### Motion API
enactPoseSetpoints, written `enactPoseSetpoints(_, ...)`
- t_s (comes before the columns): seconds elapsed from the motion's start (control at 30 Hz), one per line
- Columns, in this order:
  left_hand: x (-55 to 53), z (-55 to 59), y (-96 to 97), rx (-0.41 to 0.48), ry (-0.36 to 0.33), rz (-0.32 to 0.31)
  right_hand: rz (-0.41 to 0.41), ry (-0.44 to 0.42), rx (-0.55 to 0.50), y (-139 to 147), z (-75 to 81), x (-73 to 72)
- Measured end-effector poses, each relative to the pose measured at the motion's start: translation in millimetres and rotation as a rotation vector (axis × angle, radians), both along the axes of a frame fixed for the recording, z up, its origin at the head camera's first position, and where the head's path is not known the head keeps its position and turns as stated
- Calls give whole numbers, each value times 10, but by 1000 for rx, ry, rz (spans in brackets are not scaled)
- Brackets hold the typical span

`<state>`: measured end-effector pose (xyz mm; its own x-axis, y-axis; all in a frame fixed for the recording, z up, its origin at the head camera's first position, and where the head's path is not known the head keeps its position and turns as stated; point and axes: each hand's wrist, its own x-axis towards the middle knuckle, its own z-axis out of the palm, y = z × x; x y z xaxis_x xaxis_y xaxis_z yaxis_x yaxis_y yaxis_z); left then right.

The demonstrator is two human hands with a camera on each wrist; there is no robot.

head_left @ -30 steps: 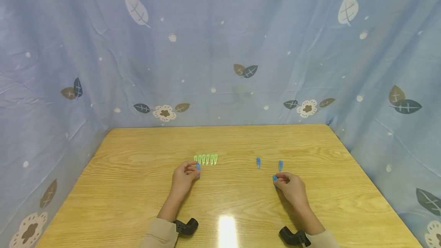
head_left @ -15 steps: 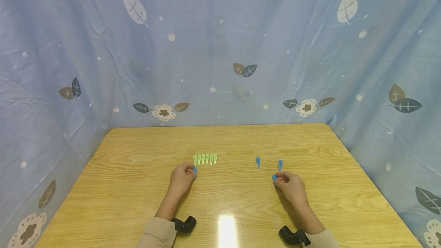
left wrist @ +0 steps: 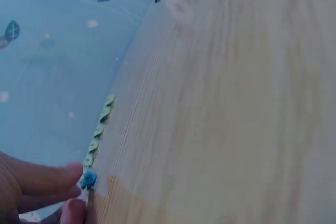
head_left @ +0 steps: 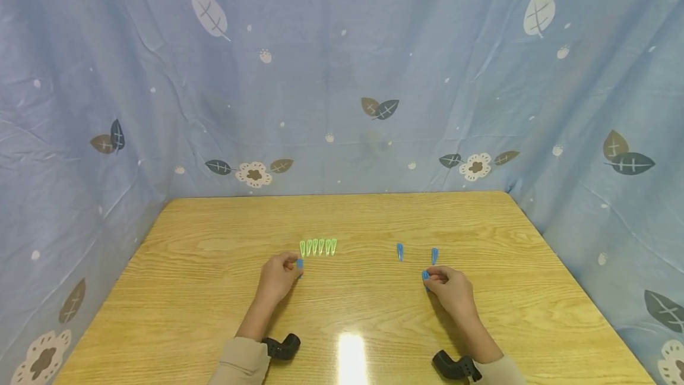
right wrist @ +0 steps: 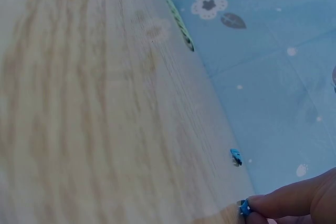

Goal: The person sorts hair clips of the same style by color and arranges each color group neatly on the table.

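Observation:
My left hand [head_left: 277, 278] pinches a blue snap hair clip [head_left: 300, 265] between thumb and fingers, just in front of the left end of a row of several light green hair clips [head_left: 321, 246]. The left wrist view has that pinched clip [left wrist: 88, 180] at the near end of the green row [left wrist: 98, 130]. Over on the right, my right hand [head_left: 453, 290] holds another blue hair clip [head_left: 426, 277] at its fingertips. Beyond it lie two loose blue hair clips, one farther left [head_left: 399, 252] and one close to the hand [head_left: 434, 255].
A wood-grain table [head_left: 214, 236] bears all the clips. Behind it and at both sides hangs a blue curtain [head_left: 299, 76] with leaves and flowers. Each wrist wears a black camera mount, left [head_left: 283, 347] and right [head_left: 455, 366]. A bright reflection lies near the table's front.
My left hand has drawn slightly left and toward me with its blue clip, uncovering the leftmost green clip. The right hand and its clip have hardly moved.

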<state>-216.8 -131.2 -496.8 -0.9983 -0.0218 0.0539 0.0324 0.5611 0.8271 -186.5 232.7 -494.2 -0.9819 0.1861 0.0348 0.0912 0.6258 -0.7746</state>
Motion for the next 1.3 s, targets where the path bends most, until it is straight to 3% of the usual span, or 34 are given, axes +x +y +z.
enactPoseSetpoints(0.47,-46,-127,-146,1,59,-89,22,15,27,-27,34,16)
enactPoseSetpoints(0.9,-50,-167,-193,26,59,-96,69,19,-3,-29,31,15)
enactPoseSetpoints(1.1,-62,-193,-171,20,50,-90,97,-9,-112,-66,41,12)
enactPoseSetpoints(1.3,-50,-197,-164,17,69,-95,154,-14,-254,-307,74,-29)
